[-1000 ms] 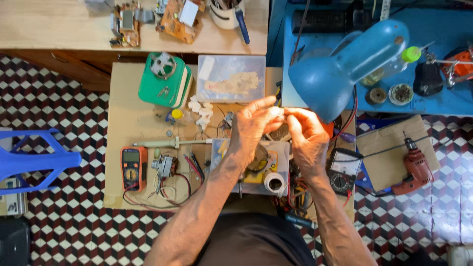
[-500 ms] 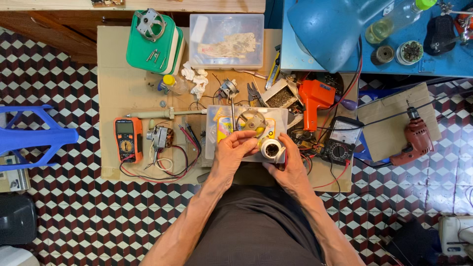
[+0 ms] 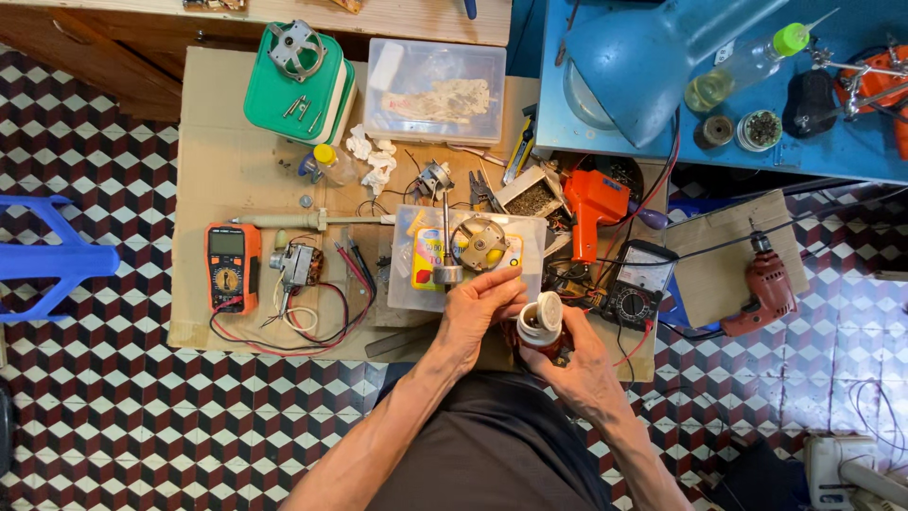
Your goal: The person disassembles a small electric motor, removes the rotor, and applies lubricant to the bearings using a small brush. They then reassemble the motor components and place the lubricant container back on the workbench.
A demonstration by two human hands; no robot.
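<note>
Two hands meet at the near edge of the cardboard sheet [image 3: 236, 170] that covers the low work surface. The right hand [image 3: 577, 364] is wrapped around a small brown jar [image 3: 539, 326], fingers clamped on its body; the left hand [image 3: 478, 308] pinches the jar's white cap [image 3: 549, 308], which sits tilted at the mouth. The jar is held just off the sheet's near edge, directly below a clear plastic box [image 3: 468, 260] holding a yellow-labelled package and carrying a round metal motor part [image 3: 480, 243]. At the sheet's far edge stands a green case [image 3: 298, 90], with a clear lidded tub [image 3: 435, 90] beside it. An orange multimeter [image 3: 232, 267] lies at the sheet's left side, and an orange glue gun [image 3: 594, 203] toward its right.
</note>
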